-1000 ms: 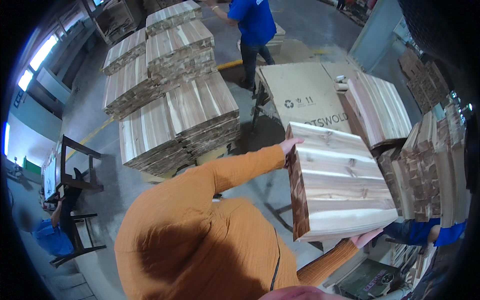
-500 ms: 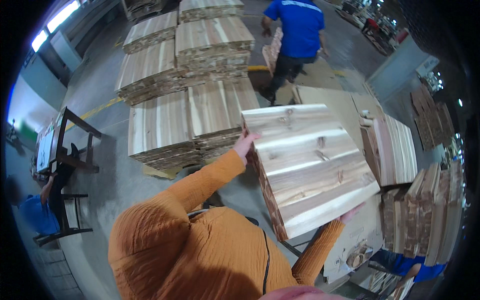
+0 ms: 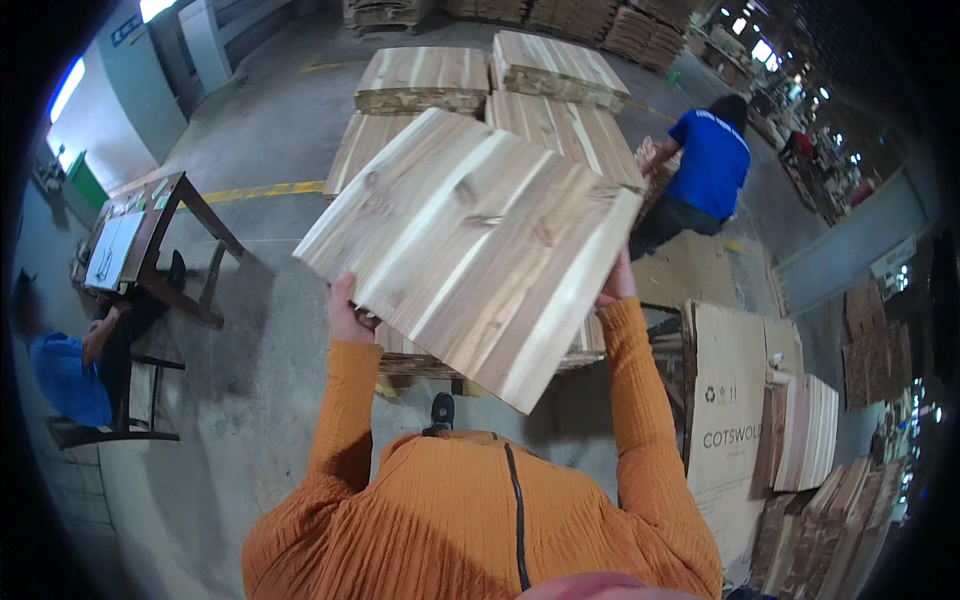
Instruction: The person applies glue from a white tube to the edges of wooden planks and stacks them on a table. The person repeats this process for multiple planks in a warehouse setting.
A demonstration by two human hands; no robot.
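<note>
A: Report the progress, and where the piece is.
B: Lifting appears complete; the flat, four-sided wooden panel (image 3: 475, 250), striped in cream and brown, is up in front of the person's chest; it overlaps, in view, the near part of a broad stack of striped wooden panels (image 3: 565, 130); contact between the two cannot be determined; I judge it carried by the hands, with set-down not yet made.
A: And the stack itself?
B: Partly built up, as I judge it; a cream-and-brown layered wooden pile (image 3: 423, 75) stands toward its far left corner, a similar striped wooden pile (image 3: 555, 70) toward its far right corner; the near edge shows lower, and is partly hidden by the panel.
A: State of the fingers?
B: The left hand (image 3: 347, 312) grasps the panel's lower-left edge; the right hand (image 3: 618, 278) grasps its right-hand edge; some fingers are hidden beneath.
A: Orientation?
B: Striped face up; one corner points toward the stack's far edge, the opposite one back toward the person; stripes run lower left to upper right; the long axis, judged only slightly longer given the lens bend, crosses them, upper left to lower right.
</note>
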